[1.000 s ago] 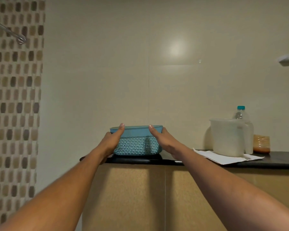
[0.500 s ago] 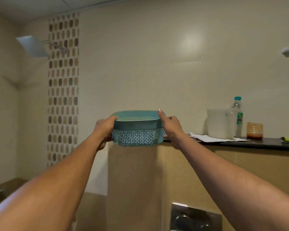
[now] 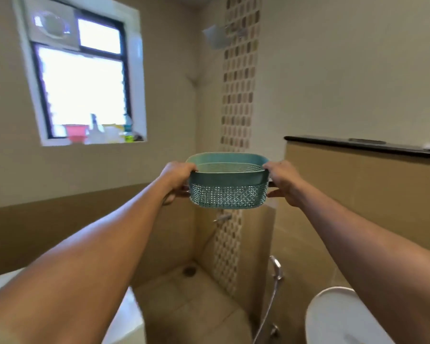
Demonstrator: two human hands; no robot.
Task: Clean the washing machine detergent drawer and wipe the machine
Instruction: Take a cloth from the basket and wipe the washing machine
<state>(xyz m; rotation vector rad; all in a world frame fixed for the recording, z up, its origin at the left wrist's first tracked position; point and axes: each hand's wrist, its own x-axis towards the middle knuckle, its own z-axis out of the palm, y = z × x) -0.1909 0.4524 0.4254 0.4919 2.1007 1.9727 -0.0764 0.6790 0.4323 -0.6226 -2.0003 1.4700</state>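
Holding the basket [image 3: 227, 192] between left hand [image 3: 178, 176] and right hand [image 3: 282, 181], both curled round its ends, we judge we're fetching supplies; washer not in view, so next needs carrying it level there.

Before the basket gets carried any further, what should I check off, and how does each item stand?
1. Left grip holds the basket at one end: ok.
2. Right grip holds the opposite end: ok.
3. Basket roughly level: ok.
4. Basket in the air, apart from the black ledge: ok.
5. Basket contents: cannot tell, its bottom is hidden.
6. Sight of the detergent drawer: not ok, none visible.
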